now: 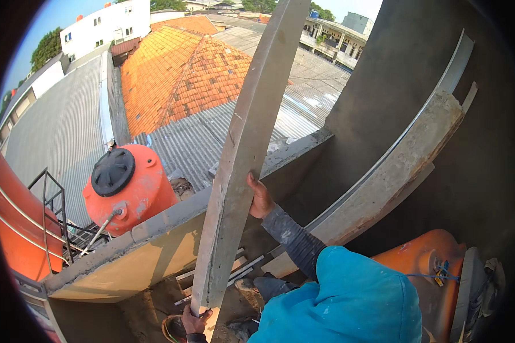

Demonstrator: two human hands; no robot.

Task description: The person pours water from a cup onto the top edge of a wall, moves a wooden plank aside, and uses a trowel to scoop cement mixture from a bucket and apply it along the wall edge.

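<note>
A long grey plank [234, 154], smeared with what looks like cement, stands tilted across the middle, its top running out of the picture. My right hand [261, 197] grips its right edge about halfway up, thumb upward; some fingers are hidden behind it. At the plank's lower end my left hand [194, 321] holds it from below. A dark sleeve [294, 231] covers my right forearm and goes into a turquoise garment [360, 291] at the bottom. Behind the plank runs a low wall [154, 226] with a rough grey top.
More long boards [377, 188] lean along the dark wall at right. An orange rounded tank [423, 257] stands below them. Past the low wall are an orange water tank [149, 191] with black lid, metal railings [54, 200] and corrugated roofs [57, 126]. Loose strips [240, 274] lie on the floor.
</note>
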